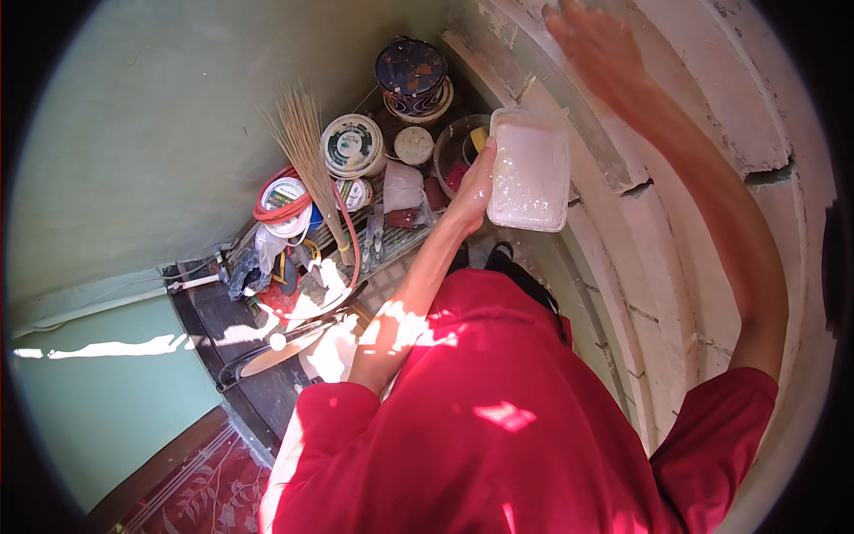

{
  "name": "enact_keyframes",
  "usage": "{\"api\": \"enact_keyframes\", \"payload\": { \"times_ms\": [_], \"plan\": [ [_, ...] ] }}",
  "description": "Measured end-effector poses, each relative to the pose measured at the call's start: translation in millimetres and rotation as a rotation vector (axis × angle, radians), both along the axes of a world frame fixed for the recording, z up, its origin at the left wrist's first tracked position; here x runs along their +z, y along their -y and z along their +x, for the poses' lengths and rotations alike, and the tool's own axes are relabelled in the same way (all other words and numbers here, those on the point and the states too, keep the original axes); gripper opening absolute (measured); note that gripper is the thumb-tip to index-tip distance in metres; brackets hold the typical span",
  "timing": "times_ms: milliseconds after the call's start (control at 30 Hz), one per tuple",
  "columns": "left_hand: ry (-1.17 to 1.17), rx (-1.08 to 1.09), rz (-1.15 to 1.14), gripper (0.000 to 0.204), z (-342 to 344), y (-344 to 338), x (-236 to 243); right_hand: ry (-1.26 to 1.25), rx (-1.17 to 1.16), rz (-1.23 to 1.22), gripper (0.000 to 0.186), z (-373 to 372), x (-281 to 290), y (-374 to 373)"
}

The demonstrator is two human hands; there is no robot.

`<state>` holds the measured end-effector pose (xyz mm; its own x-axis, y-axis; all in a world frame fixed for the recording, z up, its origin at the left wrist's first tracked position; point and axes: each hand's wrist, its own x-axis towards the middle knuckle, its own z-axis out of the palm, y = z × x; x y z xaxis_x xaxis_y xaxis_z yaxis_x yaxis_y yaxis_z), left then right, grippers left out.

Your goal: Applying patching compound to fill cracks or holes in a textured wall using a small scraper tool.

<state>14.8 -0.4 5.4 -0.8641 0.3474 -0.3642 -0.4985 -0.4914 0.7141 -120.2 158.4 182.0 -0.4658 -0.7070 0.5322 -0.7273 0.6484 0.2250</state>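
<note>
While the left hand [471, 194] grips a white box-shaped tub [530, 169] by its left side, the right hand [594, 43] is up high by the pale wall [712, 98]. The tub sits just to the right of the left hand and touches it, with the thumb up against the tub's edge. Its open top faces up at us, and shiny white bits show inside. The right hand is apart from the tub, farther up and a bit to the right in the view. It is blurry, and its fingers go up to the top edge, so I cannot tell if it is open or closed, or if it touches the wall. Both arms come out of a red shirt [507, 392]. Left of the tub, and partly hidden by it, is a round see-through bowl [452, 142] with something yellow [479, 139] in it. More to the left are a big white bucket [353, 146] with a lid, a straw broom [307, 151] and a loop of red hose [277, 214]. A dark, messy bucket [411, 69] stands farther back, near the corner.
</note>
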Motion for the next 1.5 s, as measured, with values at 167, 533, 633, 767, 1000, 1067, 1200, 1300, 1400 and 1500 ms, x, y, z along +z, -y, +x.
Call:
{"api": "enact_keyframes", "payload": {
  "times_ms": [167, 533, 633, 767, 1000, 1067, 1200, 1300, 1400, 1500],
  "plan": [
    [0.019, 0.019, -0.014, 0.066, 7.9, 6.9, 3.3, -0.141, -0.317, 0.358, 0.01, 4.8, -53.8, 10.4],
    [0.083, 0.062, -0.041, 0.066, 9.7, 13.2, 11.4, -0.064, -0.398, 0.357, 0.012, -9.8, -67.8, 3.3],
    [0.089, 0.053, -0.06, 0.063, 11.2, 13.5, 15.4, -0.055, -0.454, 0.366, 0.01, -17.5, -90.0, -12.4],
    [0.086, 0.066, -0.052, 0.063, 13.0, 19.4, 11.5, 0.0, -0.427, 0.319, 0.029, -16.5, -112.2, -15.7],
    [0.112, 0.107, -0.069, 0.067, 14.1, 28.9, 14.9, 0.159, -0.405, 0.248, 0.041, -1.5, -104.9, -5.7],
    [0.102, 0.108, -0.059, 0.067, 12.8, 28.7, 15.0, 0.198, -0.401, 0.263, 0.043, 3.2, -99.8, 0.2],
    [0.103, 0.117, -0.066, 0.066, 9.8, 29.2, 15.8, 0.166, -0.365, 0.234, 0.042, 14.2, -71.2, 12.8],
    [0.092, 0.104, -0.061, 0.066, 9.3, 28.6, 17.3, -0.018, -0.333, 0.152, 0.028, 10.0, -57.3, 17.5],
    [0.088, 0.08, -0.059, 0.066, 7.4, 27.2, 17.8, -0.053, -0.402, 0.206, 0.028, -10.3, -69.9, 5.4],
    [0.087, 0.077, -0.059, 0.066, 6.4, 24.8, 17.9, -0.029, -0.415, 0.28, 0.028, -11.7, -90.5, -4.0]
  ]
}}
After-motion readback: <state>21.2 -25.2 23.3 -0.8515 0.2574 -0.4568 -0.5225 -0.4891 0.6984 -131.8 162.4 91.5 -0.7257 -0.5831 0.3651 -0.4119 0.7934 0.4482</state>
